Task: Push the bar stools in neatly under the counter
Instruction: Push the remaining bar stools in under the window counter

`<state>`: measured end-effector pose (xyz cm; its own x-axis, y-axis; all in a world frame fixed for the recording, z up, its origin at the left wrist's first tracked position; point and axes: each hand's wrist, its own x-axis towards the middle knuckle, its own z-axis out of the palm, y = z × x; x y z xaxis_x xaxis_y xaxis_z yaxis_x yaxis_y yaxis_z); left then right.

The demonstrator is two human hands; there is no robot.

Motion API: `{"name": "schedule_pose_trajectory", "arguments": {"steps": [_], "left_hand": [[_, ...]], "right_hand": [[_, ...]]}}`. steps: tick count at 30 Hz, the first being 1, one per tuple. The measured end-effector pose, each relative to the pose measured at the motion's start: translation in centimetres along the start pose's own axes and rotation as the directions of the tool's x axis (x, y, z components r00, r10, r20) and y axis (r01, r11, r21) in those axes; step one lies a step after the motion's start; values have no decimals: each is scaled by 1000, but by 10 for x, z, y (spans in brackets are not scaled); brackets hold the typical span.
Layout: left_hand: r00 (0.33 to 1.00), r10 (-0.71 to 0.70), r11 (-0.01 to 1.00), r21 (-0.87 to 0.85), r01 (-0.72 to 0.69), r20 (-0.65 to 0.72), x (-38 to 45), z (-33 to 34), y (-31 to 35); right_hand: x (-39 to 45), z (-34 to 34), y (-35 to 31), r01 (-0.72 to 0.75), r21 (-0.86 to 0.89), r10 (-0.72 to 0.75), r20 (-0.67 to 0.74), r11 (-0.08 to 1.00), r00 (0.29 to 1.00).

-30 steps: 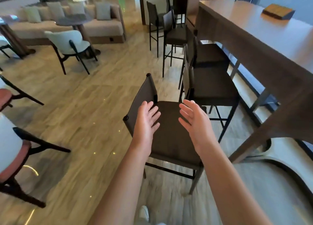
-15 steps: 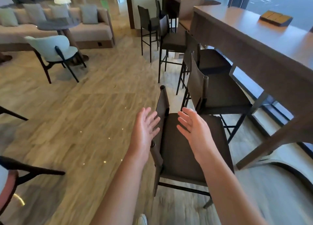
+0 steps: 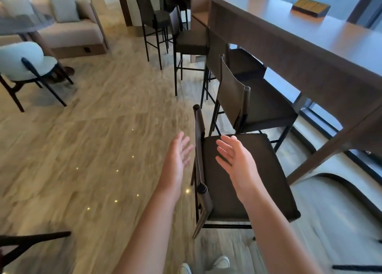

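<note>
A dark bar stool [image 3: 268,170] stands right below me, its low backrest [image 3: 199,149] on the left, its seat facing the long wooden counter [image 3: 289,38] but clear of it. My left hand [image 3: 177,158] hovers open just left of the backrest. Over the seat, my right hand [image 3: 235,160] is open with fingers straight, palm turned left. Neither hand touches the stool. A second stool [image 3: 266,106] sits partly under the counter just beyond. Further stools [image 3: 190,40] line the counter farther back.
The counter's angled leg and curved base [image 3: 322,166] stand right of the near stool. A wooden box [image 3: 310,6] lies on the counter. To the left are a pale armchair [image 3: 22,63], a sofa [image 3: 72,32] and a round table. A dark chair leg [image 3: 31,240] pokes in at bottom left.
The near stool now sits square to the counter with its backrest edge-on between my hands. My view has shifted toward the counter. Both hands stay open and apart.
</note>
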<state>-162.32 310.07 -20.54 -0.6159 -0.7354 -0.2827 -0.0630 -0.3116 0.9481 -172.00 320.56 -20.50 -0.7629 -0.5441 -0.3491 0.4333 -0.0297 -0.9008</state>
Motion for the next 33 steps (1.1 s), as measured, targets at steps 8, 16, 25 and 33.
{"name": "schedule_pose_trajectory", "arguments": {"steps": [8, 16, 25, 33], "left_hand": [[995, 75, 994, 80, -70, -61, 37, -1, 23], [998, 29, 995, 93, -35, 64, 75, 19, 28], [921, -137, 988, 119, 99, 366, 154, 34, 30], [761, -352, 932, 275, 235, 545, 215, 1, 16]], "right_hand": [[48, 3, -23, 39, 14, -39, 21, 999, 999], [70, 5, -34, 37, -29, -37, -26, 999, 999], [100, 6, -30, 126, 74, -86, -400, 989, 912], [105, 51, 20, 130, 120, -12, -686, 984, 728]]}}
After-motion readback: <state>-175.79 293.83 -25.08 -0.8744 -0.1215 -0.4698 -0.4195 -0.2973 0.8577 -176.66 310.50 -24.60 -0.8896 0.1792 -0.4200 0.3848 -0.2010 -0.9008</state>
